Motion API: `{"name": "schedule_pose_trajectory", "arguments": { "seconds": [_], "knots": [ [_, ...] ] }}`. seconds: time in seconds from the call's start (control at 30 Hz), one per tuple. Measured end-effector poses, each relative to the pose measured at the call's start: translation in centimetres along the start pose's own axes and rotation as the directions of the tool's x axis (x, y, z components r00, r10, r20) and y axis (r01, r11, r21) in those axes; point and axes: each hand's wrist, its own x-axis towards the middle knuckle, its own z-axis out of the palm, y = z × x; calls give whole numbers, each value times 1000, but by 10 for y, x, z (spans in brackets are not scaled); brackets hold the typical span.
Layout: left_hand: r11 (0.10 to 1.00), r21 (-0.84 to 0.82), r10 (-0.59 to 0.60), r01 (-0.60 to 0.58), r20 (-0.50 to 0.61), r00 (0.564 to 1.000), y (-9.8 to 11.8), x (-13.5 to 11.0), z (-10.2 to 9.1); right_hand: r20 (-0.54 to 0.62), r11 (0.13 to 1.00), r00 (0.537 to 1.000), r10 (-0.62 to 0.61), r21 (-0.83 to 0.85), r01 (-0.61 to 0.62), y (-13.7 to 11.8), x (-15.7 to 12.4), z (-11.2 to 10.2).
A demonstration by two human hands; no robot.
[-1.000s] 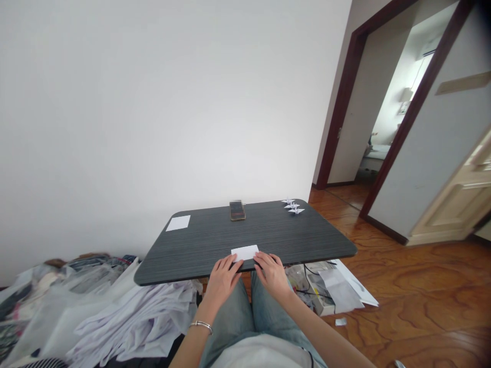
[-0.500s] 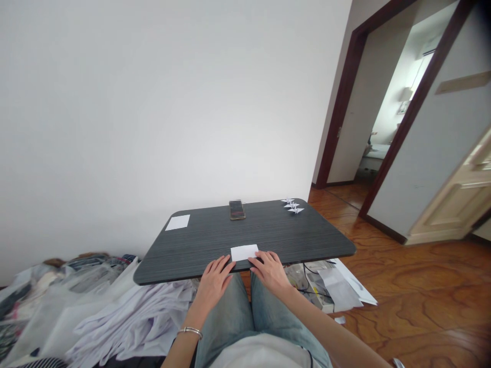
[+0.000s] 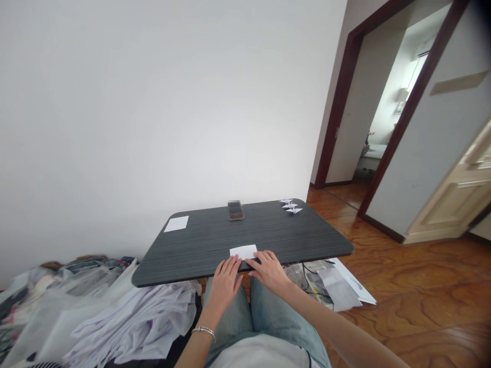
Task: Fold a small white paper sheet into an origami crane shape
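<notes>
1. Clearly, in the head view both hands lie flat at the near edge of the dark wood-grain tabletop (image 3: 268,230). The left hand (image 3: 227,279) is spread open, its fingertips (image 3: 235,261) pressing the near edge of the small white folded paper rectangle (image 3: 243,251); it grips nothing.
2. Beside it, the right hand (image 3: 268,268) is likewise open and flat, its fingertips (image 3: 253,262) touching the paper's near right corner, also without a closed grip.
3. To crease well, judging from this pose, the fingertips should keep the layers aligned and run along the fold with even pressure, while one hand pins the sheet against the smooth top.
4. Far on the table lie a flat white paper sheet (image 3: 176,223) at the left, a dark phone (image 3: 235,210) in the middle, and three small white folded paper cranes (image 3: 290,205) at the right, all well apart from the hands.
5. Loose white fabric (image 3: 134,322) is heaped on the floor at the near left.
</notes>
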Motion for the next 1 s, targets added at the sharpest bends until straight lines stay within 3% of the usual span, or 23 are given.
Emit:
{"name": "schedule_pose_trajectory", "arguments": {
  "seconds": [0.2, 0.47, 1.0],
  "knots": [
    [996, -37, -78, 78, -11, 997, 2, 1, 2, 17, 999, 1000, -14, 35, 13, 6, 0, -2],
    [997, -36, -69, 67, -47, 997, 2, -2, 3, 45, 999, 999, -17, 51, 15, 17, -6, -8],
    [997, -53, -61, 57, -64, 996, 1, -2, 0, -10, 996, 1000, 9, 88, -9, 36, -21, -7]
  ]
}}
